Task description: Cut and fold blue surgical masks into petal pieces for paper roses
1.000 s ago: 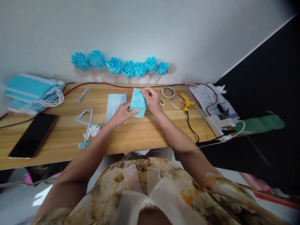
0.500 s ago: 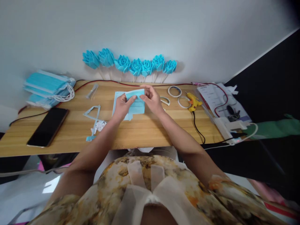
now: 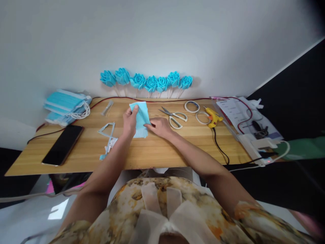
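Note:
A folded piece of light-blue mask fabric (image 3: 142,113) is held upright above the middle of the table. My left hand (image 3: 130,121) grips its left side, thumb across the front. At its lower right edge my right hand (image 3: 161,127) pinches the fabric between thumb and curled fingers. More pale-blue fabric (image 3: 141,133) shows just below the held piece; whether the two are joined I cannot tell. White-handled scissors (image 3: 175,117) lie with parted blades just beyond my right hand.
Several blue fabric roses (image 3: 151,83) on sticks lean against the wall. Packed face masks (image 3: 63,103) and a phone (image 3: 63,145) lie left, near fabric scraps (image 3: 109,140). On the right are a tape roll (image 3: 192,106), a corded yellow glue gun (image 3: 213,117) and a power strip (image 3: 250,147).
The fabric has turned to stand taller. My right hand has moved from its upper right corner down to the lower right edge, uncovering the scissors. The camera view has shifted slightly.

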A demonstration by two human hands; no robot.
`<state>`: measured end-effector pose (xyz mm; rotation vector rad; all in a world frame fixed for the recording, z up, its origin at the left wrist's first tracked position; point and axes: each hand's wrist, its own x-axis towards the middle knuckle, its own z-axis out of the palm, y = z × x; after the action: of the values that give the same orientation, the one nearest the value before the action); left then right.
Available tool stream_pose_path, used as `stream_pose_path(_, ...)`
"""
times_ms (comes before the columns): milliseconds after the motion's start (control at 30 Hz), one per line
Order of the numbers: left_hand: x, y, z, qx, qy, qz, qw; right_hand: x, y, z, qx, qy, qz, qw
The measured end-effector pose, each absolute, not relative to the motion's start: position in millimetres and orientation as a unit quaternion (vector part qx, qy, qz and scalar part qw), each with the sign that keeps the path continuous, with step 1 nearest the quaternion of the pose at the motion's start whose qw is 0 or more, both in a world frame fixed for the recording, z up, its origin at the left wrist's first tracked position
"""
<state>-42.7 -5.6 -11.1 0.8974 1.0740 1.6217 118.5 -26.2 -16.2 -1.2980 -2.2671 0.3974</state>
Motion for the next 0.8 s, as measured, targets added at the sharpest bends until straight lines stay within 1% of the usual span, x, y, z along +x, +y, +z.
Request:
stream_pose_path(100, -47, -2, -13, 0.391, 0.45, 0.65, 0.471, 120, -24, -18, -0.476, -0.848, 0.08, 0.221)
stream_pose_path(200, -48, -2, -12, 0.377, 0.462, 0.646, 0.477, 122, -23, -19, -0.47, -0.858, 0.042, 0.204)
stream_pose_path(333, -45, -7, -8, 0.379, 0.488, 0.613, 0.492, 119, -25, -22, -0.457, -0.867, 0.049, 0.191)
stream_pose_path(433, -44, -8, -8, 0.401, 0.508, 0.606, 0.462, 115, -28, -24, -0.456, -0.862, 0.096, 0.201)
stream_pose_path(533, -44, -6, -11, 0.42, 0.53, 0.602, 0.426, 115, -30, -20, -0.471, -0.823, 0.21, 0.24)
stream_pose_path(633, -44, -7, -15, 0.454, 0.535, 0.592, 0.397, 122, -27, -12, -0.462, -0.764, 0.322, 0.316)
stream_pose_path(733, -40, -12, -16, 0.506, 0.517, 0.58, 0.375, 129, -21, -5, -0.442, -0.707, 0.375, 0.405)
stream_pose_path(800, -35, -16, -15, 0.533, 0.505, 0.572, 0.364, 132, -17, -4, -0.446, -0.678, 0.375, 0.448)
